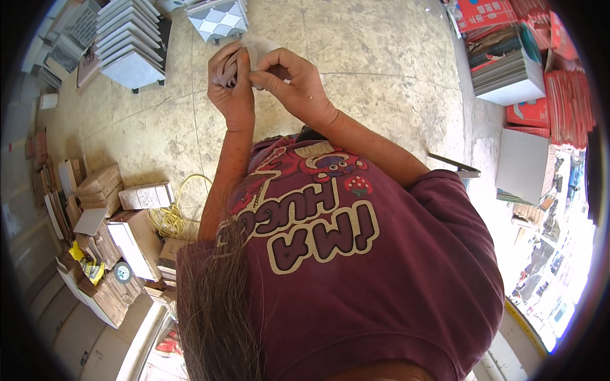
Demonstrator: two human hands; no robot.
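Clutching a mauve bundle, left hand curled round it, right hand beside, its grip unclear

Glare bleaches the right; fisheye edges darken.

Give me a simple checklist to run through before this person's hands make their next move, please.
1. Left hand has hold of the mauve-grey bundle: ok.
2. Right hand is raised beside the left: ok.
3. Right thumb and forefinger grip something: cannot tell; the contact is too small to make out.
4. Yellow cord is clear of both hands: ok, it lies by the boxes at left.
5. Yellow cord is neatly wound: not ok, it lies in loose loops.
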